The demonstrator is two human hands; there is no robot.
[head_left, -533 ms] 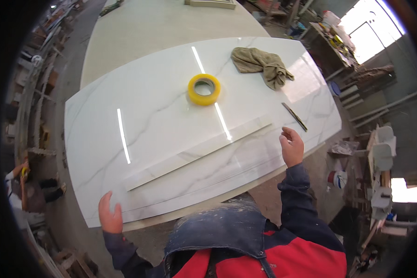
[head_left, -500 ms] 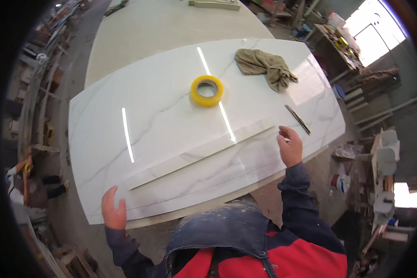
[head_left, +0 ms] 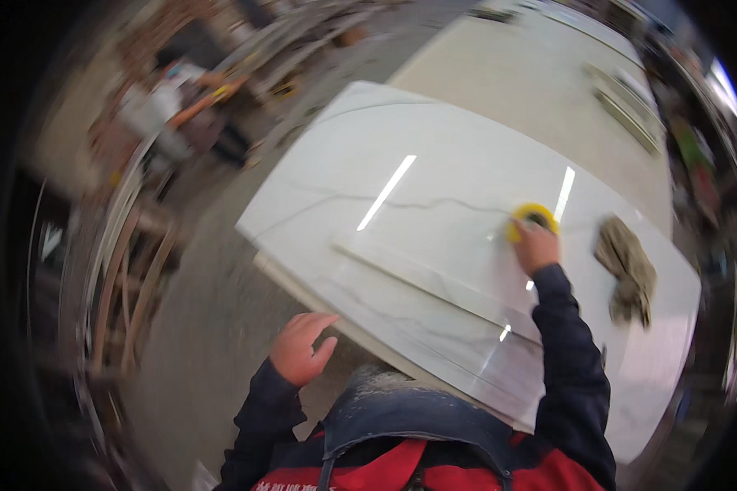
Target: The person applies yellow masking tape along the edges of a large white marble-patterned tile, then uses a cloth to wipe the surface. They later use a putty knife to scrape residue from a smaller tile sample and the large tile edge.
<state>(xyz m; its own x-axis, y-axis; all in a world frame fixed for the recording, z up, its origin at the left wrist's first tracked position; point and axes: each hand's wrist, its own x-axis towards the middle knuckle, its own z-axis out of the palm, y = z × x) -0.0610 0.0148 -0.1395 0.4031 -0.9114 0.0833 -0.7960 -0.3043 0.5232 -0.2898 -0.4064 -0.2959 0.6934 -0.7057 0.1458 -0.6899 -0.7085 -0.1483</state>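
A white marble-patterned slab (head_left: 434,164) lies in front of me, with a long narrow strip (head_left: 442,285) of the same pattern resting on it. My right hand (head_left: 538,248) reaches across the slab and has its fingers closed on the near side of a yellow roll of tape (head_left: 535,207). Beyond the slab's near left edge, my left hand (head_left: 303,349) hangs in the air, thumb apart from the fingers, holding nothing. A crumpled olive-brown rag (head_left: 626,266) lies on the slab, right of my right forearm. That forearm covers the strip's right end.
Past the slab stretches a pale tabletop (head_left: 540,86) with light rectangular frame pieces (head_left: 628,119) on it. At the far left another person (head_left: 190,114) stands holding a long orange thing. A wooden rack (head_left: 131,282) stands on the left.
The view has swung to the left. My right hand has gone from beside the strip's right end to the tape roll and closed on it. My left hand has left the slab.
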